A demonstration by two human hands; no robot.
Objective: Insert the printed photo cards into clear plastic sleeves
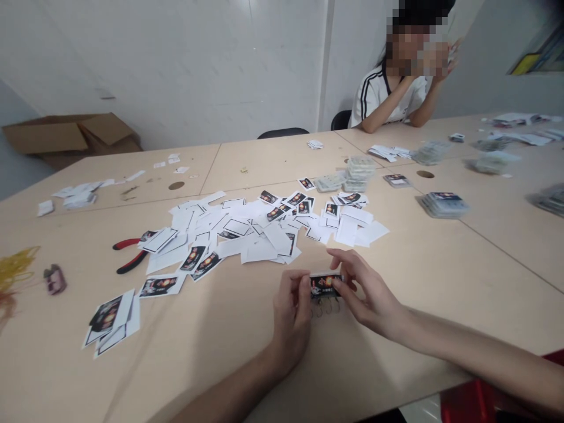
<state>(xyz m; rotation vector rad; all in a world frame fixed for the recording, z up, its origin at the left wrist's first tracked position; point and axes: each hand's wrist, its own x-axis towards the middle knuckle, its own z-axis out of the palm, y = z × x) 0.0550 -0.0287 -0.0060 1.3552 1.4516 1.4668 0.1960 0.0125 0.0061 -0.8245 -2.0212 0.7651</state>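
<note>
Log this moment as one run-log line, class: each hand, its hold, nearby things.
left hand: holds black printed card | right hand: holds same card | nearby: red-handled pliers, white paper offcuts

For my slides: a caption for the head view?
Left hand and right hand hold a printed card with hooks beneath, near scattered paper cutouts on a table.

The card [325, 285] looked glossy, the hooks [325, 308] thin metal, the offcuts [247, 238] matt white paper, the surface [440, 282] smooth pale laminate, and the pliers' grips [130, 255] plastic.
</note>
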